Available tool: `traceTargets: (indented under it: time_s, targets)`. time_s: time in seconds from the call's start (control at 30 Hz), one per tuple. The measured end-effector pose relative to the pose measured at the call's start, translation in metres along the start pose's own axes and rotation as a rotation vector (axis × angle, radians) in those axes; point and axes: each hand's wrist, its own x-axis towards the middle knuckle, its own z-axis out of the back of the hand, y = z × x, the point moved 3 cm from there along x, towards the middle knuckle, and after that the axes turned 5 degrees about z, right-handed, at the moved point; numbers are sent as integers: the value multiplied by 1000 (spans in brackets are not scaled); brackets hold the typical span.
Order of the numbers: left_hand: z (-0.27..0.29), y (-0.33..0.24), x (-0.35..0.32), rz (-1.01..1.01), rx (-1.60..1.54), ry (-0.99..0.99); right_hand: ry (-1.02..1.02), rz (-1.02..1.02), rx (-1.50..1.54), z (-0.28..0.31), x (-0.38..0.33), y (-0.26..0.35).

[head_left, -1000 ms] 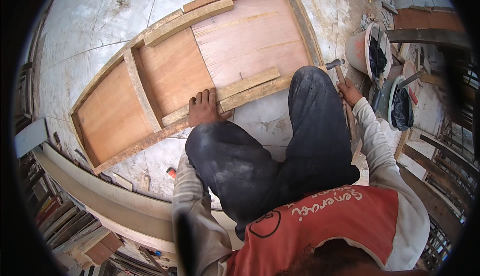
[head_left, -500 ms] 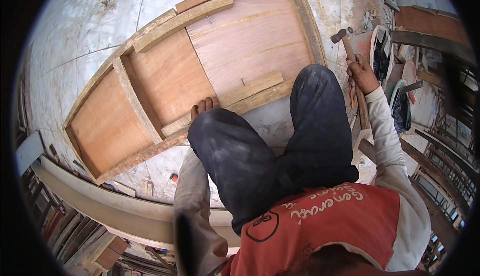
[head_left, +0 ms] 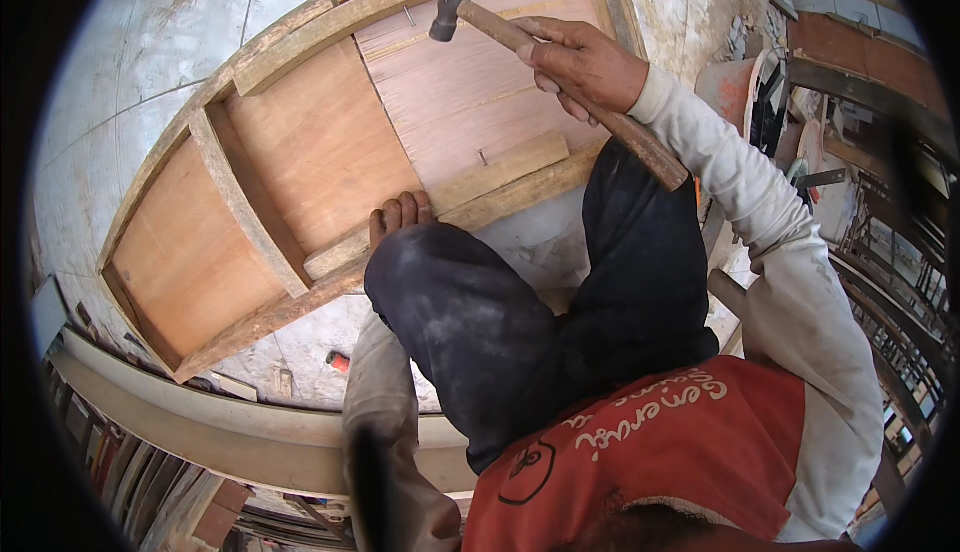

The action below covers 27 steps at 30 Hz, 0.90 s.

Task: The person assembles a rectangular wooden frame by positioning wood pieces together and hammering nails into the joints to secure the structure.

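In front of my knees lies a curved wooden frame (head_left: 207, 157) backed with plywood panels (head_left: 300, 132). My left hand (head_left: 402, 212) has its fingers curled over a wooden batten (head_left: 530, 167) along the near side; my knee hides the rest of that hand. One nail (head_left: 483, 158) sticks up from this batten near its middle. Another nail (head_left: 409, 17) stands beside the far batten (head_left: 330, 37). Gripped by its wooden handle in my right hand (head_left: 595, 64), a hammer (head_left: 451, 9) is held above the right part of the frame, its head pointing left.
A small red-and-black object (head_left: 338, 361) lies on the pale floor by my left forearm. Long boards (head_left: 200, 417) and stacked wood (head_left: 135, 482) are at the lower left. Plastic containers and tools (head_left: 790, 132) crowd the right, with dark timber pieces behind them.
My right hand has swung the hammer leftward from beside my right knee to above the frame. The left hand keeps its place on the batten. The whole view has shifted slightly.
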Motion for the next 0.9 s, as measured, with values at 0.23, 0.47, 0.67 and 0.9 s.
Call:
traceTargets:
  time_s: [0.23, 0.47, 0.67, 0.9]
  targets:
    - [-9, 4, 3, -98, -46, -215, 361, -240, -337, -27, 6, -36]
    - [2, 5, -1, -88, -43, -237, -192, 77, -78, -15, 6, -4]
    - [-7, 4, -3, -107, -94, -314, 286, -114, -267, -34, -14, -54]
    - [-7, 9, -6, -178, 36, -328, -253, 99, 378, -45, -77, -55]
